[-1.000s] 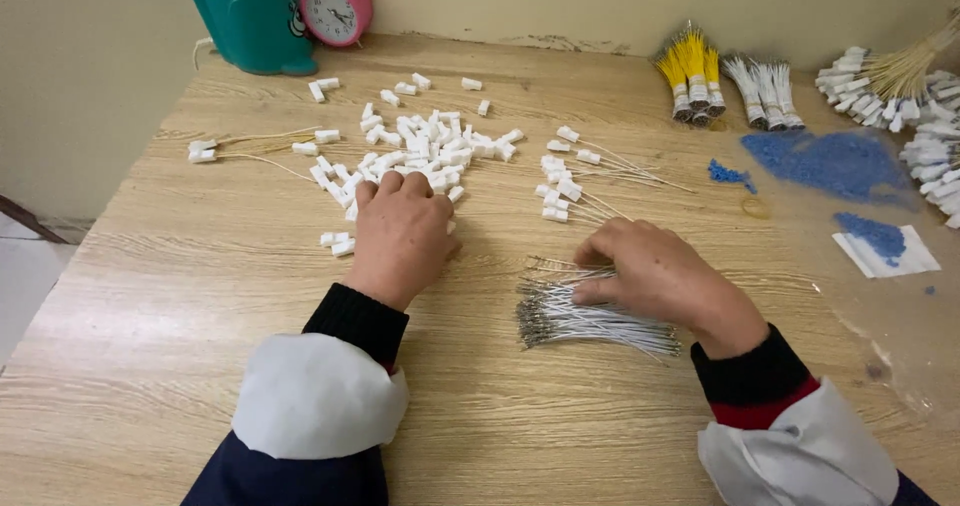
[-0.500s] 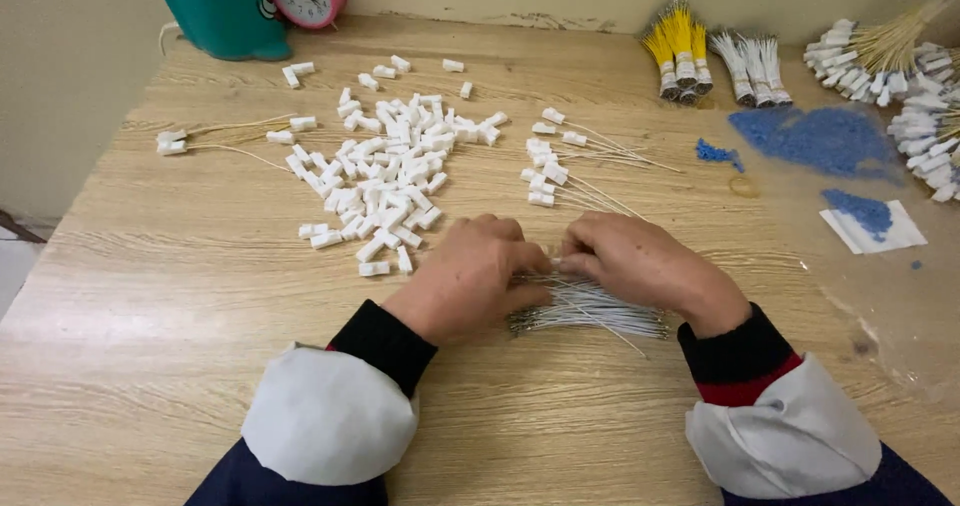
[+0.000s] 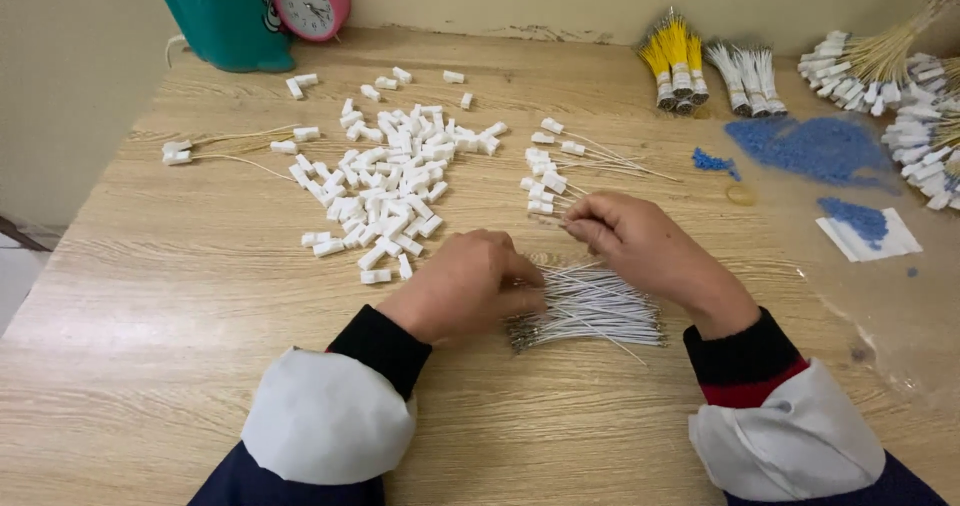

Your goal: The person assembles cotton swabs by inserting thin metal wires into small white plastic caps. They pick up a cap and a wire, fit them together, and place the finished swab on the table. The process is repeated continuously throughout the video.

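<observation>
The left hand [image 3: 462, 288] is curled shut on the bundle of thin white wires [image 3: 590, 311] lying between both hands on the worktop [image 3: 180, 296]. The right hand [image 3: 640, 246] pinches one wire; best to draw strands singly, keeping the bundle pinned.

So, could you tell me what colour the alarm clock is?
Pink, with a white dial: alarm clock, head view.

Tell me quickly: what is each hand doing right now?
Left hand: fingers curled at the end of the bundle of thin white wires; grip cannot be told.
Right hand: fingers pinched, apparently on one wire.
</observation>
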